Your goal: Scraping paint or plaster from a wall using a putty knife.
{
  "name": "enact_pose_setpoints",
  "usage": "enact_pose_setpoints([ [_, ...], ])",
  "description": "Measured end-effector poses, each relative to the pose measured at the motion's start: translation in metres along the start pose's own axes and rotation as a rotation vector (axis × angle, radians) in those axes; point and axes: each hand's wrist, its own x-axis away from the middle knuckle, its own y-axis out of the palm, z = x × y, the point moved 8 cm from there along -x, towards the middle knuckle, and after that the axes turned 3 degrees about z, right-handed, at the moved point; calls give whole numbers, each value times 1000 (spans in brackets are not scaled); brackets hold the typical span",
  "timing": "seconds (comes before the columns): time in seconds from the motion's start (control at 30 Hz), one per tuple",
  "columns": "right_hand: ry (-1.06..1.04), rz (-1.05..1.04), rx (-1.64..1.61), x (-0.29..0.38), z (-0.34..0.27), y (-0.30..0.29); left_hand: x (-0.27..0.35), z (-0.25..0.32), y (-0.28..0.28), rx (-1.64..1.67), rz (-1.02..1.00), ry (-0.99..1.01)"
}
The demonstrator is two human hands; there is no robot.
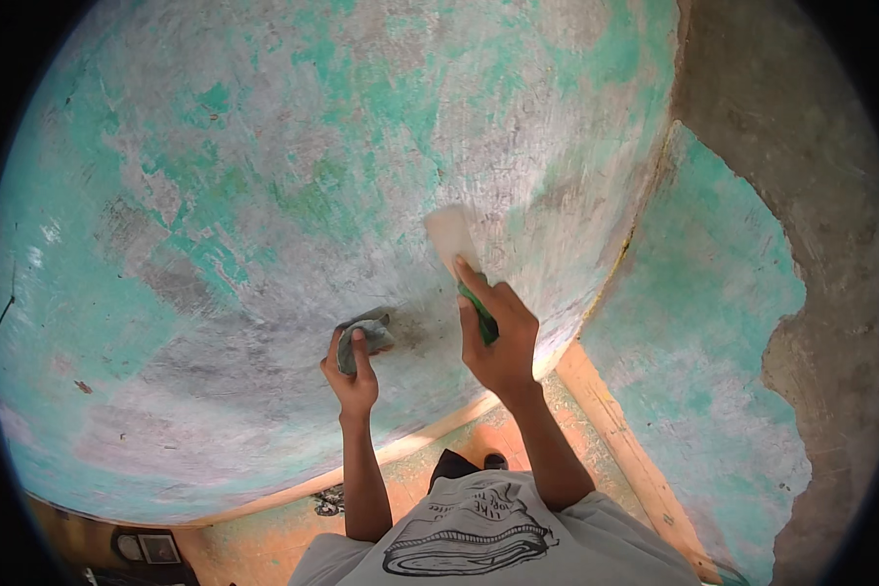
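My right hand grips the green handle of a putty knife, index finger stretched towards its broad blade. The blade lies over a wall with patchy turquoise paint and greyish, scraped-looking areas; its edge is slightly blurred. Lower and to the left, my left hand holds a crumpled grey piece of sandpaper or cloth between thumb and fingers, close to the wall. Beside it the wall shows a darker grey smudge.
At the right, an adjoining wall carries turquoise paint beside bare grey plaster. Orange-toned skirting borders the tiled floor. A dark crumpled thing lies on the floor; a framed picture stands at the lower left.
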Motion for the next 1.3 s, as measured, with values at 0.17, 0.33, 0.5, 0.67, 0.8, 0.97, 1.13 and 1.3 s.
enact_pose_setpoints([
  [0.17, -3, -35, -103, 5, 23, -4, 1, 7, 5, 91, 24, -68],
  [0.33, 178, 138, -77, 57, 87, -13, 26, -8, 36, 158, -102, -102],
  [0.5, 219, 141, -102, 24, 63, -25, 33, -19, 64, 64, -142, -99],
  [0.67, 336, 147, -113, 45, 72, -23, 25, -28, 72, -73, -159, -105],
  [0.8, 491, 131, -204, 31, 81, -26, 24, -31, 70, -58, -108, -40],
  [0.97, 340, 201, -65, 39, 78, -26, 26, -28, 76, -33, -131, -111],
  [1.13, 434, 200, -152, 20, 75, -28, 25, -35, 69, -39, -113, -58],
  [1.3, 349, 186, -115, 21, 78, -29, 25, -29, 75, -62, -137, -93],
])
